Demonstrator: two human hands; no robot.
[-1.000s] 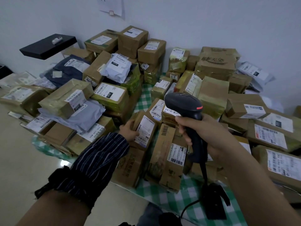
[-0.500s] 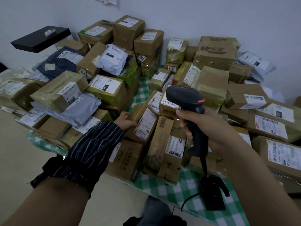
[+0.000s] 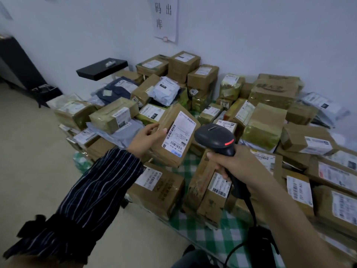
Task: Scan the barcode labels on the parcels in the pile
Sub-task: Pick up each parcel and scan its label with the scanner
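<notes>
- Head view: lifted clear of the pile [image 3: 270, 105] since a second ago, brown parcel [image 3: 170, 157] now grasped by left grip [image 3: 146, 139] above the checked cloth [image 3: 218, 235], near its front edge.
- Clenched round the scanner [image 3: 214, 136] with right grip [image 3: 237, 167], aimed just beside the label [image 3: 179, 132]; ready, seemingly, for scanning.
- Readable on wall sheet [image 3: 166, 18]: "码 出 库"; label print too small.

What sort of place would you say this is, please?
Probably a courier depot or parcel pick-up point: a pile of labelled parcels covers a checked cloth, the right hand grips a barcode scanner beside the box the left hand holds, and a printed notice hangs above.
</notes>
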